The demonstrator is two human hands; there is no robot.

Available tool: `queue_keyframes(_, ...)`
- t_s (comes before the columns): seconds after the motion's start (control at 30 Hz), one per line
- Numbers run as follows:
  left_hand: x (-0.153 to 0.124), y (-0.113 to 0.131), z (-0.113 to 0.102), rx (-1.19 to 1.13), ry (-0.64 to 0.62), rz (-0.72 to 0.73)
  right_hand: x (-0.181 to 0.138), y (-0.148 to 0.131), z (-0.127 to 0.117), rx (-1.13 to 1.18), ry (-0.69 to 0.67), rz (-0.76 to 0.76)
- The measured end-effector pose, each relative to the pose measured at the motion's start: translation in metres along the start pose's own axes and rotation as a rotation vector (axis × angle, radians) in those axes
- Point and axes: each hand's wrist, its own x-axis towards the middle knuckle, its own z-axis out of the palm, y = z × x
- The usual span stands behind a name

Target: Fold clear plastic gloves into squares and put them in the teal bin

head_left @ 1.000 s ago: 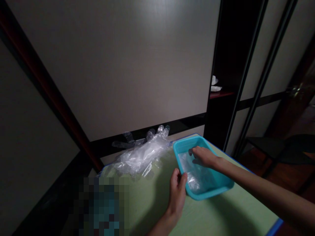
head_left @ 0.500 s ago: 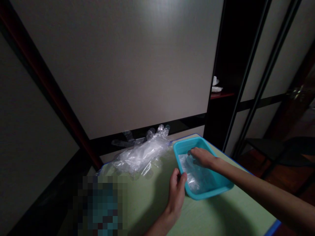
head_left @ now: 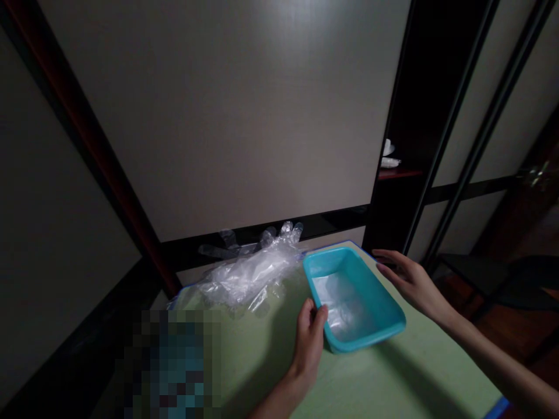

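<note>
A turquoise plastic tray (head_left: 379, 332) sits on a light green table (head_left: 371, 384) and holds clear plastic gloves (head_left: 345, 302) flat on its bottom. My left hand (head_left: 309, 340) rests against the tray's near-left rim, fingers curled around the edge. My right hand (head_left: 410, 280) hovers just outside the tray's right side, fingers stretched out and holding nothing. A loose heap of clear plastic gloves (head_left: 248, 270) lies on the table to the left of the tray, its fingers reaching over the far edge.
A pale wall panel with dark frames rises right behind the table. A dark shelf unit (head_left: 393, 169) stands at the right with small white items (head_left: 388, 156) on it. A pixelated patch (head_left: 170, 364) covers the table's near-left part. The table edge is blue.
My right hand has lifted out of the tray and moved to its right side, fingers now spread. The left hand stays at the tray's rim. The view shifted slightly.
</note>
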Motion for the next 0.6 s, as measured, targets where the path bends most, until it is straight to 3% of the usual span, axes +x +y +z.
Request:
queue_keyframes(0.1, 0.003, 0.002, 0.004, -0.009, 0.027, 0.003, -0.019, 0.026, -0.003, 0.365, -0.050, 0.278)
queue_keyframes(0.17, 0.006, 0.002, 0.007, -0.013, 0.028, 0.007, -0.031, 0.038, -0.002, 0.512, -0.141, 0.374)
queue_keyframes(0.33, 0.022, -0.003, 0.022, -0.014, 0.001, 0.035, -0.039, 0.048, 0.007, 0.673, -0.258, 0.367)
queue_keyframes(0.6, 0.067, -0.012, 0.043, -0.056, 0.003, 0.063, 0.003, 0.068, 0.024, 0.895, -0.140, 0.426)
